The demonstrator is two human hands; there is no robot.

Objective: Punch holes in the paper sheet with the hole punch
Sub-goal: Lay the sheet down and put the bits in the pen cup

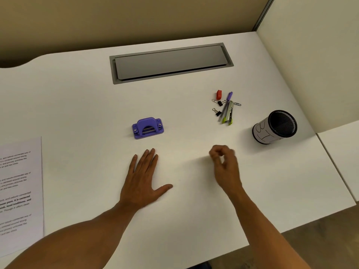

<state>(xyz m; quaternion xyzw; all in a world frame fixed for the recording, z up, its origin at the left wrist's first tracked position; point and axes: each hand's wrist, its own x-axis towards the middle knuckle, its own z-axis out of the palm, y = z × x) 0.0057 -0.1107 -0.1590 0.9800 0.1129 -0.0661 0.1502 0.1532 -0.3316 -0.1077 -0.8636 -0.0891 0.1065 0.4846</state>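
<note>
A purple hole punch (148, 128) stands on the white desk (81, 105), a little beyond my left hand. My left hand (142, 181) lies flat on the desk, fingers straight and pointing toward the punch, holding nothing. My right hand (225, 167) hovers to the right with fingers curled and blurred, and nothing shows in it. A printed paper sheet (20, 195) lies flat at the far left edge of the view, partly cut off, well apart from both hands.
A grey cable-tray lid (171, 63) is set into the desk at the back. At the right lie a red clip (219, 94), two black binder clips (218, 107), a purple pen (227, 102) and a green stapler (228, 113). A black mesh pen cup (275, 127) stands near the right edge.
</note>
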